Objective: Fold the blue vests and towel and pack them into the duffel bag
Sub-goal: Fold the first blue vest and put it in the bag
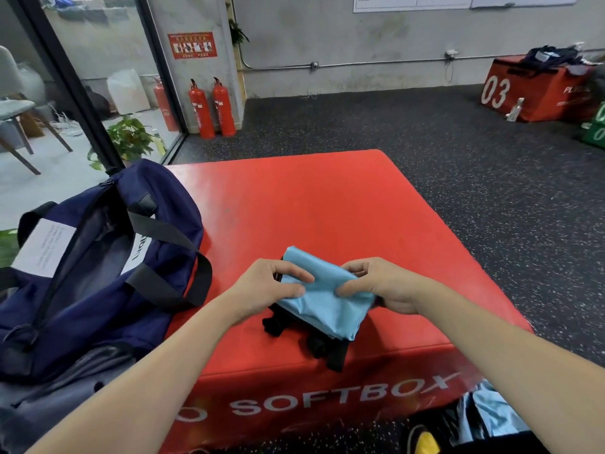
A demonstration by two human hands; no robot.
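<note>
Red padded worktop [327, 198], "SOFTBOX" printed on its near side. Navy duffel bag [98, 257] on its left edge, zip open, black straps draped toward the middle. Folded light-blue vest [322, 303] with black trim lies at the near centre of the worktop. Left hand [265, 286] pinches the vest's left edge; right hand [383, 286] grips its right edge.
</note>
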